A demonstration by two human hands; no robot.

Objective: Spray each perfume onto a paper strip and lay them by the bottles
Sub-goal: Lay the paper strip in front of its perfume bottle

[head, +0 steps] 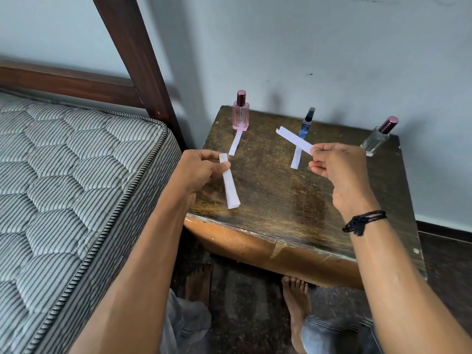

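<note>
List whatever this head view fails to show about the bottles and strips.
- Head view, pink bottle: label print too small to read.
- Head view, clear bottle: the table before it is hidden by the right hand, so any strip there is unseen.
- Head view, left hand: its paper overlaps itself; strip count unclear.

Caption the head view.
Left hand and right hand pinch paper strips; one strip lies by the pink bottle, another by the blue bottle.
</note>
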